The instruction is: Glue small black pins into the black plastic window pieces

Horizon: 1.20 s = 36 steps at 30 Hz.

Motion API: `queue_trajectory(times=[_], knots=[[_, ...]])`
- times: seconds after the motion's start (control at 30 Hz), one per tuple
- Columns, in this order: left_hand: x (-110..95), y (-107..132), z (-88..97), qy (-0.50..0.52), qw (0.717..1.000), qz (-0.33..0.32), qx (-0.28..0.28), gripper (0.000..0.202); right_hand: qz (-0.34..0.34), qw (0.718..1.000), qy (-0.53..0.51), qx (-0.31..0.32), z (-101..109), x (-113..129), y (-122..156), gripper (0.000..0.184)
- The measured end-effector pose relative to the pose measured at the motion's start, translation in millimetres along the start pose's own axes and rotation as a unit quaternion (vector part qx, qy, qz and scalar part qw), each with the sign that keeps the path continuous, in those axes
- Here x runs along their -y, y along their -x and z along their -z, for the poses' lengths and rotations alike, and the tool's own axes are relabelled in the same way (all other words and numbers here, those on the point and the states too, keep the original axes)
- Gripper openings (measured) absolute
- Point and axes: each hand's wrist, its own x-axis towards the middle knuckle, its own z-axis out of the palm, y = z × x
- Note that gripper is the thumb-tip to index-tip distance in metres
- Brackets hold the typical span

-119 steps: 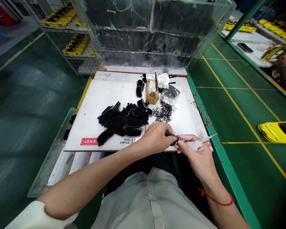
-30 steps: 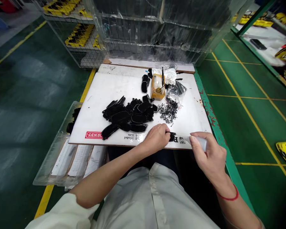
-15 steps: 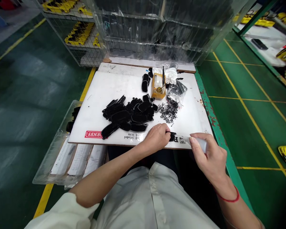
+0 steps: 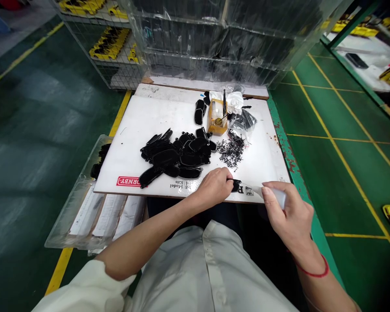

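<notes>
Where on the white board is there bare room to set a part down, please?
The white board is bare left of the black parts pile and right of the pins. The orange box corner is crowded.

Head camera, steeply down, close

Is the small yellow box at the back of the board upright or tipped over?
Upright. The yellow box stands on its base on the white board, open top facing up, with a thin dark tool sticking out.
</notes>
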Motion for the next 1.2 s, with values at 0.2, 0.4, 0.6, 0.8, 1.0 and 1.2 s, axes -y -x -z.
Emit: queue_trajectory(times=[0.2, 0.4, 0.6, 0.8, 1.0, 1.2], knots=[[-2, -1, 0.6, -0.001, 1.000, 0.005, 0.004, 0.014, -0.018, 1.000, -0.001, 0.006, -1, -1, 1, 0.019], [-1, 0, 0.7, 0.000, 1.000, 0.002, 0.005, 0.014, -0.014, 1.000, -0.002, 0.008, -3, -3, 2, 0.018], [-2, 0, 1.4, -0.001, 1.000, 0.005, 0.006, 0.013, -0.019, 1.000, -0.005, 0.008, -1, -2, 2, 0.017], [-2, -1, 2.4, 0.011, 1.000, 0.011, 0.004, 0.013, -0.100, 0.993, -0.041, -0.038, 7, -1, -5, 0.024], [0, 2, 5.3, 0.041, 0.999, 0.025, -0.003, 0.011, -0.240, 0.916, -0.320, -0.021, -3, -23, -43, 0.026], [2, 7, 13.4, 0.053, 0.997, 0.043, -0.019, 0.013, -0.213, 0.893, -0.393, 0.056, -42, -26, -106, 0.034]])
